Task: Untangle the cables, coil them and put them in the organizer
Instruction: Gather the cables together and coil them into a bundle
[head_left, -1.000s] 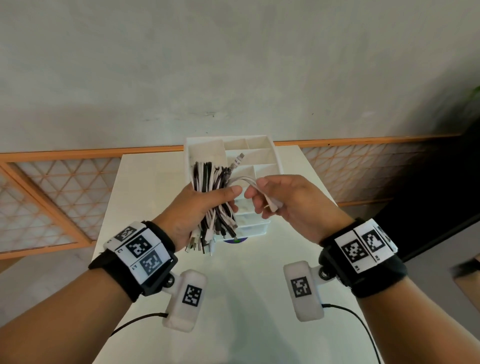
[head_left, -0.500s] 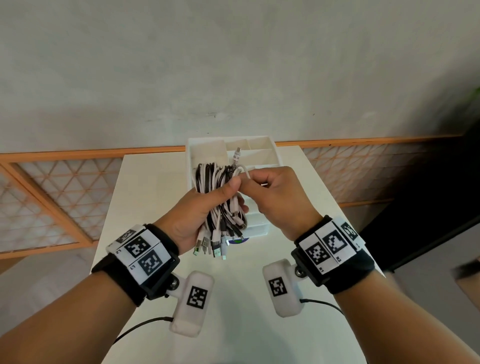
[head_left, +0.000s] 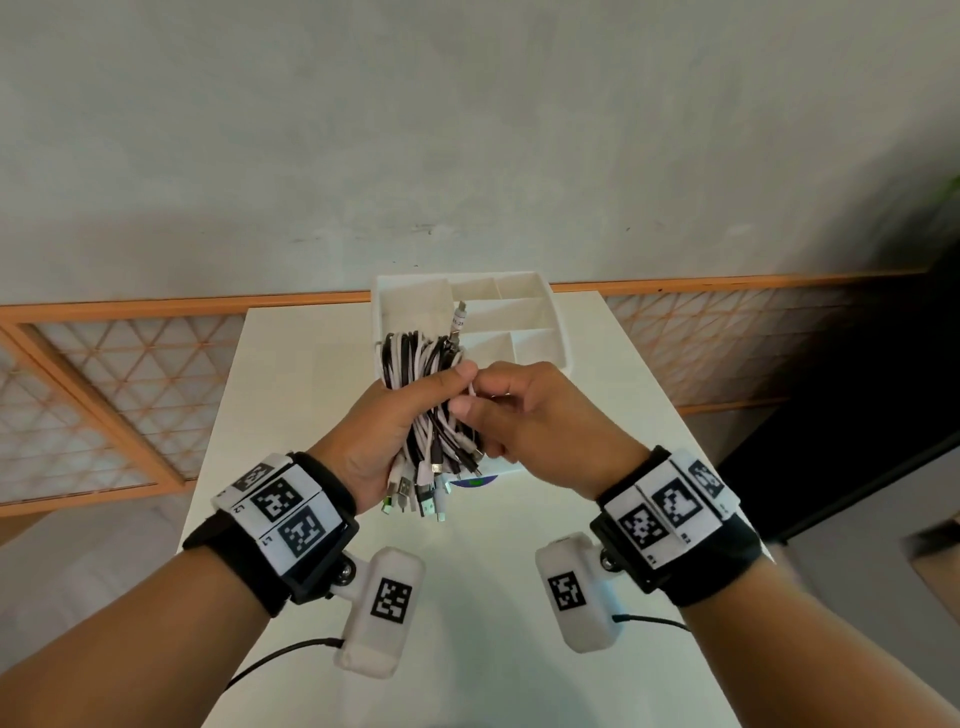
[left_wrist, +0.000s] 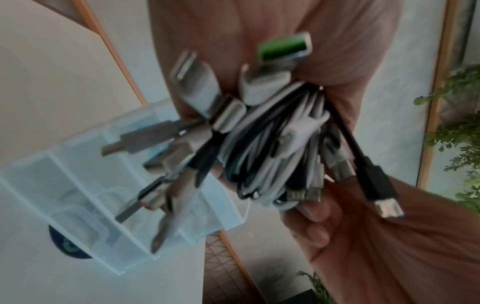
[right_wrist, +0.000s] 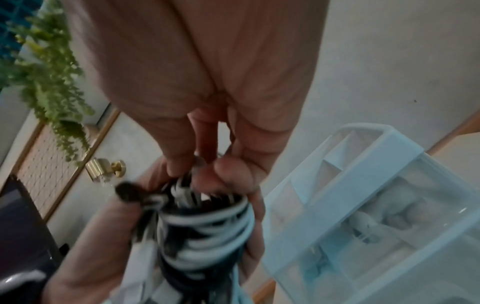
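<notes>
My left hand (head_left: 400, 415) grips a thick bundle of black and white cables (head_left: 415, 358) upright above the table, with the plug ends (head_left: 415, 499) hanging below the fist. The same bundle (left_wrist: 275, 156) fills the left wrist view, where several USB plugs stick out. My right hand (head_left: 498, 410) pinches a thin white cable (head_left: 471, 391) at the bundle's side, close to the left thumb. In the right wrist view white turns wrap around the bundle (right_wrist: 207, 226). The white organizer (head_left: 550, 332) with several compartments stands just behind the hands.
A white table (head_left: 291, 395) carries the organizer, and a dark blue round sticker (head_left: 475, 482) shows at the organizer's near edge. Coiled white cables lie in one organizer compartment (left_wrist: 75, 214). An orange-framed lattice railing (head_left: 104, 395) runs behind the table; plants hang at the right.
My right hand moved left, carrying the white cable from out at the right side round the bundle. It now pinches the cable right beside the left thumb. The bundle stayed in the left hand.
</notes>
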